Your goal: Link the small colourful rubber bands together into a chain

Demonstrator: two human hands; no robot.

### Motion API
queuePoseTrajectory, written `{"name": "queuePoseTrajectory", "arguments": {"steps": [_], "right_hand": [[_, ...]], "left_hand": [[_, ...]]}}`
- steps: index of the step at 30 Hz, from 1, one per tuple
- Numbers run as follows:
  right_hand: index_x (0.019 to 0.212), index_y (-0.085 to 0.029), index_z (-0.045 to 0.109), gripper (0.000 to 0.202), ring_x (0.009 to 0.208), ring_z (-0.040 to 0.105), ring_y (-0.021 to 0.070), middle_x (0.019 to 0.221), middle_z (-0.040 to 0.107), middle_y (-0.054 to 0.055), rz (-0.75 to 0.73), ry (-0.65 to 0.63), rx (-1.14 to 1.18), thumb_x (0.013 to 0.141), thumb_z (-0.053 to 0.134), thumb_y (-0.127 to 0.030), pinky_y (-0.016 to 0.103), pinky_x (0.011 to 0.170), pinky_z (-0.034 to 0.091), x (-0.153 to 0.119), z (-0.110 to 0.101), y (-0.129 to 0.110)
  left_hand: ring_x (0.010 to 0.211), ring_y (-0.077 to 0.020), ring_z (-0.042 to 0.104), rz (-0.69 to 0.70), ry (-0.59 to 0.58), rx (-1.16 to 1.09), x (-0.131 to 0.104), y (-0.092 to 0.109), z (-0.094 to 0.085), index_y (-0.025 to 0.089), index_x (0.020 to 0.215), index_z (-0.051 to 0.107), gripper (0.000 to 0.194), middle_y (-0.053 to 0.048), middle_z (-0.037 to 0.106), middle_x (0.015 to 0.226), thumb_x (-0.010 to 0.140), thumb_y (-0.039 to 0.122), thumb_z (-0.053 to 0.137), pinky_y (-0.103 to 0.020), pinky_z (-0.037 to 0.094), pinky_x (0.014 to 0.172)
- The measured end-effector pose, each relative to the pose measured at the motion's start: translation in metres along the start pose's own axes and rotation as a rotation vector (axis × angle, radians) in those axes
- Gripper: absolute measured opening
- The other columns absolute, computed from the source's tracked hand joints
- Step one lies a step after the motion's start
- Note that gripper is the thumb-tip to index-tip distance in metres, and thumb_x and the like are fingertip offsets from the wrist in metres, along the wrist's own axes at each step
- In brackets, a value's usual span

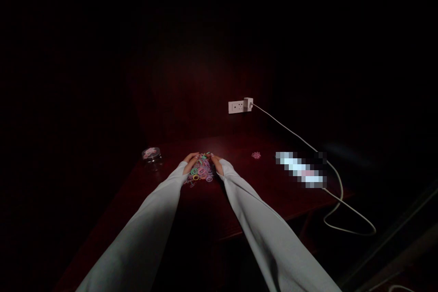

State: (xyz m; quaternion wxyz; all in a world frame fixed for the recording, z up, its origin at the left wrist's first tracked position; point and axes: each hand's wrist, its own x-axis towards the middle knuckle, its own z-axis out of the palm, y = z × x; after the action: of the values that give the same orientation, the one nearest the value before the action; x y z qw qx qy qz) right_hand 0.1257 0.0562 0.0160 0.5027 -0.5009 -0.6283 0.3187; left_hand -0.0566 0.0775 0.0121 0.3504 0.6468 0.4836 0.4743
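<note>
A heap of small colourful hair ties (202, 171), mostly pink and purple with some green and yellow, lies on the dark red table (260, 187). My left hand (190, 160) curves round the heap's left and far side. From the opposite side my right hand (216, 163) cups it, fingers bent inward and touching the hair ties. Between the two hands the ties bunch up, and several lie loose at the near edge. Parts of the fingers are hidden by the heap.
A clear round jar (152, 157) with a lid stands on the left. To the right sits a small pink cluster (256, 155). Farther right is a bright, pixelated device (301, 169) beside a white cable (290, 130), which runs from a charger (248, 103) in the wall socket (235, 107).
</note>
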Motion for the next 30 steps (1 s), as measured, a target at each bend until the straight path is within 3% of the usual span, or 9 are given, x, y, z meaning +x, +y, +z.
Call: {"name": "queuePoseTrajectory", "arguments": {"steps": [3, 8, 12, 17, 20, 25, 30], "right_hand": [[0.105, -0.030, 0.082, 0.055, 0.103, 0.074, 0.0238, 0.097, 0.082, 0.003, 0.048, -0.063, 0.204, 0.094, 0.050, -0.074, 0.041, 0.103, 0.056, -0.002, 0.005, -0.006], [0.115, -0.021, 0.078, 0.064, 0.097, 0.075, 0.0240, 0.096, 0.080, 0.009, 0.076, -0.197, 0.427, 0.094, 0.048, -0.074, 0.040, 0.097, 0.058, -0.004, 0.005, -0.016], [0.113, -0.020, 0.075, 0.058, 0.083, 0.076, 0.0226, 0.096, 0.078, 0.010, 0.078, -0.166, 0.477, 0.096, 0.048, -0.069, 0.038, 0.086, 0.059, 0.001, 0.001, -0.014], [0.096, -0.021, 0.072, 0.054, 0.069, 0.070, 0.0187, 0.090, 0.076, 0.008, 0.049, 0.066, 0.349, 0.094, 0.046, -0.067, 0.034, 0.074, 0.058, 0.008, -0.005, -0.004], [0.088, -0.021, 0.071, 0.045, 0.074, 0.069, 0.0188, 0.083, 0.073, 0.006, 0.019, 0.147, 0.243, 0.094, 0.048, -0.060, 0.032, 0.077, 0.057, 0.007, -0.009, -0.001], [0.082, -0.022, 0.073, 0.035, 0.082, 0.070, 0.0195, 0.079, 0.074, 0.004, 0.025, 0.120, 0.129, 0.093, 0.051, -0.047, 0.030, 0.082, 0.056, 0.006, -0.011, 0.001], [0.087, -0.022, 0.075, 0.024, 0.074, 0.064, 0.0167, 0.080, 0.072, 0.002, -0.004, 0.080, 0.025, 0.092, 0.058, -0.039, 0.028, 0.074, 0.052, 0.008, -0.006, 0.007]], "left_hand": [[0.124, -0.0266, 0.068, 0.048, -0.018, 0.007, 0.001, -0.002, -0.001, 0.023, 0.109, 0.071, 0.036, -0.009, 0.071, 0.136, 0.086, 0.049, 0.064, -0.041, 0.054, 0.108], [0.132, -0.0286, 0.063, 0.209, -0.041, 0.099, -0.001, 0.000, -0.006, 0.023, 0.107, 0.074, 0.038, -0.011, 0.071, 0.135, 0.077, 0.045, 0.077, -0.045, 0.045, 0.119], [0.128, -0.0287, 0.065, 0.293, -0.062, 0.182, -0.002, 0.004, -0.012, 0.023, 0.102, 0.076, 0.027, -0.011, 0.074, 0.128, 0.079, 0.036, 0.074, -0.046, 0.046, 0.118], [0.118, -0.0268, 0.068, 0.260, -0.051, 0.316, -0.001, 0.000, -0.020, 0.026, 0.091, 0.078, 0.016, -0.005, 0.079, 0.114, 0.081, 0.026, 0.066, -0.047, 0.042, 0.117], [0.120, -0.0281, 0.066, 0.188, -0.020, 0.426, 0.001, -0.002, -0.024, 0.029, 0.087, 0.079, 0.016, -0.001, 0.080, 0.113, 0.081, 0.022, 0.066, -0.052, 0.035, 0.118], [0.120, -0.0299, 0.065, 0.131, 0.065, 0.513, 0.003, 0.002, -0.027, 0.030, 0.087, 0.080, 0.014, -0.001, 0.080, 0.115, 0.085, 0.025, 0.066, -0.056, 0.030, 0.115], [0.109, -0.0256, 0.068, 0.205, 0.049, 0.466, 0.000, 0.003, -0.022, 0.027, 0.098, 0.079, 0.019, -0.003, 0.078, 0.112, 0.084, 0.036, 0.070, -0.044, 0.045, 0.107]]}}
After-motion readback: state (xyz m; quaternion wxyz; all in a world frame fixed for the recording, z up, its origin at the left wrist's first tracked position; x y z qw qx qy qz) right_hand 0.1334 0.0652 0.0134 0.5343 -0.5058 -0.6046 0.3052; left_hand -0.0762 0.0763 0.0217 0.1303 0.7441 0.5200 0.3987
